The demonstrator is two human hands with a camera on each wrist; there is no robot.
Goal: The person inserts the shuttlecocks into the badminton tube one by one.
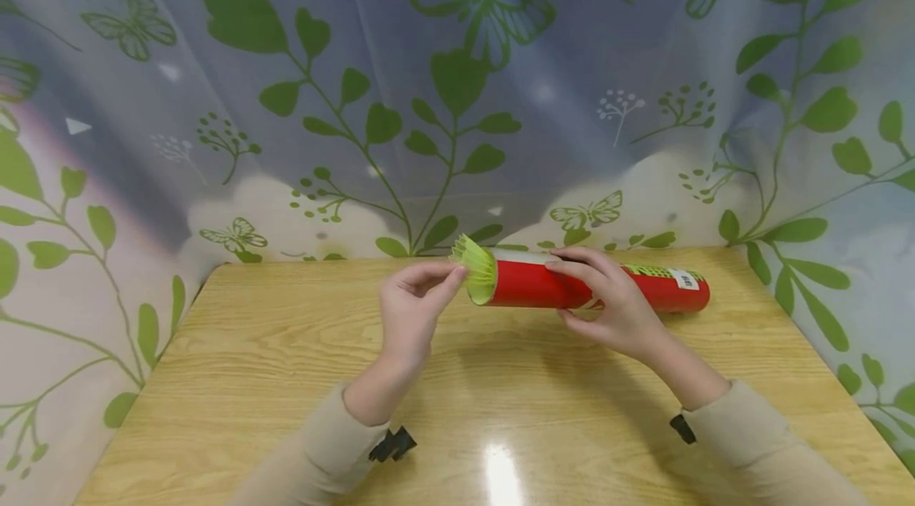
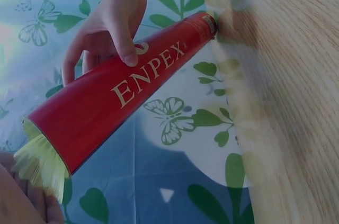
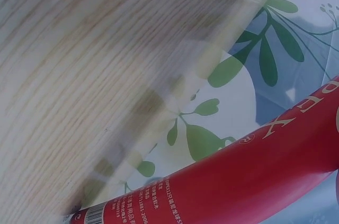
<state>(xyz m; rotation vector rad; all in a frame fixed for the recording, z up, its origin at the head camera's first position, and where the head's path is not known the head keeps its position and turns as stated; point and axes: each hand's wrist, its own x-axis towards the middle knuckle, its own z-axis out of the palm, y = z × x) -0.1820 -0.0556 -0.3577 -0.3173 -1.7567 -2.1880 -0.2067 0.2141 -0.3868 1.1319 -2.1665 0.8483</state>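
A red shuttlecock tube [image 1: 529,284] marked ENPEX lies sideways in my right hand [image 1: 616,301], which grips it round the middle in the head view. From the tube's left mouth sticks out the skirt of a yellow-green shuttlecock [image 1: 480,272]; its other end is hidden inside. My left hand [image 1: 415,307] pinches the skirt's edge between thumb and fingers. In the left wrist view the tube [image 2: 106,102] slants, with the shuttlecock [image 2: 39,163] fanning out of its lower end. The right wrist view shows the tube's barcode end [image 3: 212,187].
A wooden table [image 1: 286,379] lies beneath both hands. Behind it hangs a curtain [image 1: 400,29] printed with green leaves and butterflies, wrapping round the left and right sides. A dark band [image 1: 391,444] shows at the left sleeve.
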